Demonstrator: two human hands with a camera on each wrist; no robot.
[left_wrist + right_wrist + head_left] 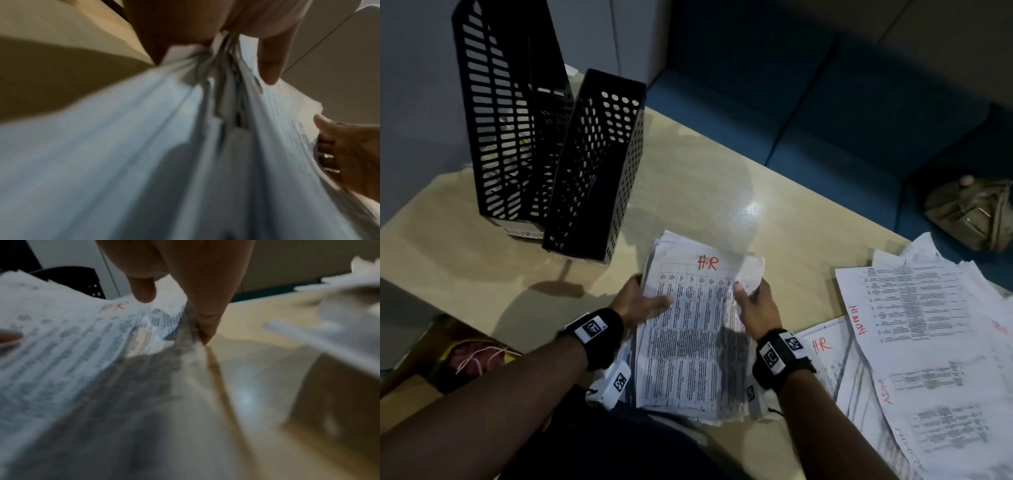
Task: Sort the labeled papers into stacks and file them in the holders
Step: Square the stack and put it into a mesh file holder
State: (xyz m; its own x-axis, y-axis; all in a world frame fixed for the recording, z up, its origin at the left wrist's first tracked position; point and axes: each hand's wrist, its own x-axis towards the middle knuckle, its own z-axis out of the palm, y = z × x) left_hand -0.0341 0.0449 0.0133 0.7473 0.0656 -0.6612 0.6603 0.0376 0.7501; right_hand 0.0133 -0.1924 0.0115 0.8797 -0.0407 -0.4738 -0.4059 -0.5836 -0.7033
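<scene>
A thick stack of printed papers [691, 329] marked "HR" in red is lifted off the beige table [688, 192], held between both hands. My left hand [643, 301] grips its left edge, thumb on top [269, 65]. My right hand [751, 298] pinches the right edge [197, 324], where the top corner curls up. Two black perforated file holders [592, 164] stand at the table's far left; the taller one [506, 113] bears an "ADMIN" label at its base. The stack's underside fills the left wrist view [144, 146].
Loose sheets marked "ADMIN" [928, 325] and another "HR" sheet [822, 346] lie spread at the right. A blue sofa [825, 102] runs behind the table with an olive bag [972, 212] on it. A brown paper bag [465, 353] sits at lower left.
</scene>
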